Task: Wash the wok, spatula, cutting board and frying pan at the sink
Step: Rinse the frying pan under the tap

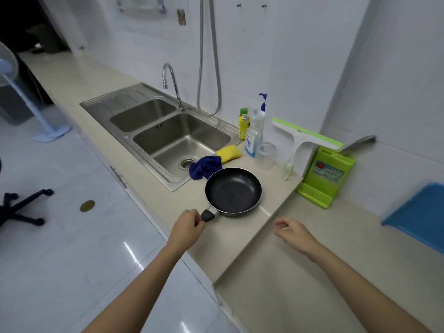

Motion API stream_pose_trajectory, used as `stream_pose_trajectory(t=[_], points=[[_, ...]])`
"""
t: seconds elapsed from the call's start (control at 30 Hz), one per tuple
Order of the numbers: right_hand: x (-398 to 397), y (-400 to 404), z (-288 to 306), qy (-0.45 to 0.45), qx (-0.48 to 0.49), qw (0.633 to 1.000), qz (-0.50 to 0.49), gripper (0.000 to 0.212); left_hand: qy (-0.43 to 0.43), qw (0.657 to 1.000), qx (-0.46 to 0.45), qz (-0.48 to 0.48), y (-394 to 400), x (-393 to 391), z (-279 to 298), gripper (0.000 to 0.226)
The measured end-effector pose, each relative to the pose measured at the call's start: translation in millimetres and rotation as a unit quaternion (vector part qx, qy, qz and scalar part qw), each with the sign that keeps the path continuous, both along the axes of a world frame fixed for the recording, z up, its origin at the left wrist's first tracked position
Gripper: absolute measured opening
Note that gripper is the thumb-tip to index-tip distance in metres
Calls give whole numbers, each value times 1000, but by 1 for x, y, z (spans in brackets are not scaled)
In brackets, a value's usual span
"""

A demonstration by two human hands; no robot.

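Now, left hand (188,225) grips the pan (233,191) handle on the counter (230,239).
Right hand (289,230) loosely curled, holding nothing; sink (168,143) at ten o'clock, dry; washing seemingly not begun.

Almost no writing can be read here. The clear spray bottle (252,140) beside the sink has a blue label with white letters, but they are too blurred to spell out. The small yellow bottle (244,123) with a green cap has a printed label, also not readable. The green knife block (324,175) carries a sticker with a red round mark and some lines of small text, too small to read.
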State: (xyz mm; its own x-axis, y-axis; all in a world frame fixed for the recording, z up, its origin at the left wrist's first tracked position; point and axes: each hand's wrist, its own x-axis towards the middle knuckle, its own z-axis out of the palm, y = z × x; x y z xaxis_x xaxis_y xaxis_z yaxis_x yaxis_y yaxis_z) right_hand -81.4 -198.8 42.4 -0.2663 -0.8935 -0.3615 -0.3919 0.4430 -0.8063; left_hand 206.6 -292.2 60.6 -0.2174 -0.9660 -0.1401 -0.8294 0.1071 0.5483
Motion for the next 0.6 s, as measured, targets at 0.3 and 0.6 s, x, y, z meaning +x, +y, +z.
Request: stream_pose_trajectory(t=[0.3,0.6], points=[[55,-46,-26,-70,22,990,-117,28,108,969,214,53,-55,36,-32,30],[59,-98,-30,-89,26,979,-181,15,195,875,444,6,-71,20,-14,29]])
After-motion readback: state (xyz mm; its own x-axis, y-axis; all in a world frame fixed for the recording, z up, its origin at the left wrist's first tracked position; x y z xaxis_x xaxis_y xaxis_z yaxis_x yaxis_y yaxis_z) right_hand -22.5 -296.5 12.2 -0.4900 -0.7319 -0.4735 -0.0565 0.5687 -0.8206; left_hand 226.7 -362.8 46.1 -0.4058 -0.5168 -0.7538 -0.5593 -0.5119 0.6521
